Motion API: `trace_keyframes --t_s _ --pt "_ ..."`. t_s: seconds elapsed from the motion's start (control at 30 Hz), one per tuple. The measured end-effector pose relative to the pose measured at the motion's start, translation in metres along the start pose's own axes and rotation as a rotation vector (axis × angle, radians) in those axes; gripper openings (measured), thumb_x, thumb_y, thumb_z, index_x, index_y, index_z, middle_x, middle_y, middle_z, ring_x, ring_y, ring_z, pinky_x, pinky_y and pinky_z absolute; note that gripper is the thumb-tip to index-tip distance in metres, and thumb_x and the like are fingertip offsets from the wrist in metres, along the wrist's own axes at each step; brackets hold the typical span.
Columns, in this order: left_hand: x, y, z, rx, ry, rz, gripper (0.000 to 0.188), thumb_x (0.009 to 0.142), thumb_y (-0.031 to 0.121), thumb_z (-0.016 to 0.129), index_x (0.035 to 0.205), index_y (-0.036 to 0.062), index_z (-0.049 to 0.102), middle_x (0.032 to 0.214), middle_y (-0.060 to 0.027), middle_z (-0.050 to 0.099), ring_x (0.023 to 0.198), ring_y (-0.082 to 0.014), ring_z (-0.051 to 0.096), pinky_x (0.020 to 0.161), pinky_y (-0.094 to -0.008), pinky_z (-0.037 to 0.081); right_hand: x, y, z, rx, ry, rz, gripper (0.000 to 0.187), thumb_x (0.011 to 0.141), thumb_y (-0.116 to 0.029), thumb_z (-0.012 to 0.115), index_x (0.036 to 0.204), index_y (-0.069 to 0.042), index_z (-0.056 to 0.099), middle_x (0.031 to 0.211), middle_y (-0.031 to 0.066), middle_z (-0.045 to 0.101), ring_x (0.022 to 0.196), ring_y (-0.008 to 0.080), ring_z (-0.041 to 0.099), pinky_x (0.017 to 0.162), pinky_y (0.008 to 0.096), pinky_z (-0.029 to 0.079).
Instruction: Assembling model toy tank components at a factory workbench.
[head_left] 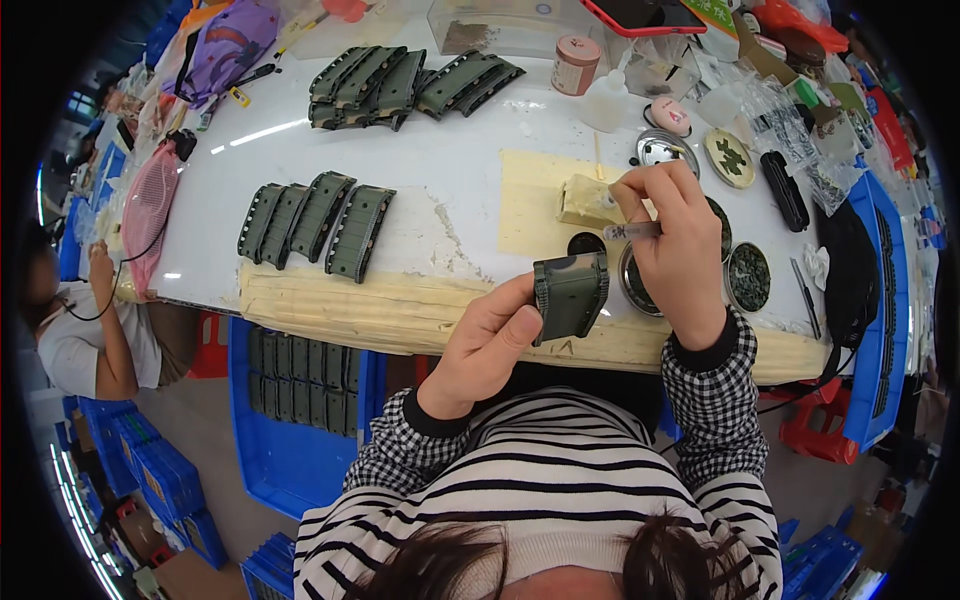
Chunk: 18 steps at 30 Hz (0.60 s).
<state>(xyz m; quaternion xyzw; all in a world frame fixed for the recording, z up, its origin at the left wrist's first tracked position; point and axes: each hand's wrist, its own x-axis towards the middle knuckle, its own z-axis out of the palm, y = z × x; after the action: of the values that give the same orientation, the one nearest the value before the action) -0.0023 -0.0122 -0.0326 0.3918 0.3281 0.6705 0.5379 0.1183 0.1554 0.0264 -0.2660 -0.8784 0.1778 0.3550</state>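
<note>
My left hand [487,342] holds a dark green moulded plastic part [571,293] upright near the table's front edge. My right hand [672,245] pinches a thin brush [630,230] with its handle pointing left, just above the part's top. Right behind the brush lies a pale yellow sponge block [585,201] on a cream mat [535,200]. Round dishes of dark paint [749,276] sit beside my right hand.
Rows of matching green parts lie at the table's left [312,222] and far middle [400,85]. A blue crate [300,400] with more parts stands under the left edge. Jars, bags and a black pouch [848,275] crowd the right. Another person [80,330] sits at the left.
</note>
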Motion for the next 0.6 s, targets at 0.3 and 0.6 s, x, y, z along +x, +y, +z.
trace_keyframes --t_s 0.3,0.6 --pt "-0.004 0.003 -0.002 -0.005 0.022 0.002 0.058 0.099 0.038 0.041 0.140 -0.0024 0.032 0.137 -0.0277 0.042 0.124 -0.0366 0.048 0.104 -0.0444 0.038 -0.007 -0.018 -0.021 0.127 0.068 -0.055 0.019 0.076 0.003 0.069 0.094 -0.003 0.066 0.077 0.0062 0.055 0.058 0.0145 0.051 0.048 0.0259 0.040" --pt "-0.005 0.019 0.008 0.241 0.031 -0.055 0.044 0.100 0.021 0.043 0.136 -0.0057 0.039 0.130 -0.0139 0.052 0.120 -0.0179 0.050 0.102 -0.0320 0.038 -0.021 -0.037 -0.029 0.183 -0.105 -0.417 0.039 0.058 -0.005 0.073 0.097 -0.008 0.070 0.075 0.0025 0.050 0.054 0.0132 0.050 0.046 0.0259 0.040"
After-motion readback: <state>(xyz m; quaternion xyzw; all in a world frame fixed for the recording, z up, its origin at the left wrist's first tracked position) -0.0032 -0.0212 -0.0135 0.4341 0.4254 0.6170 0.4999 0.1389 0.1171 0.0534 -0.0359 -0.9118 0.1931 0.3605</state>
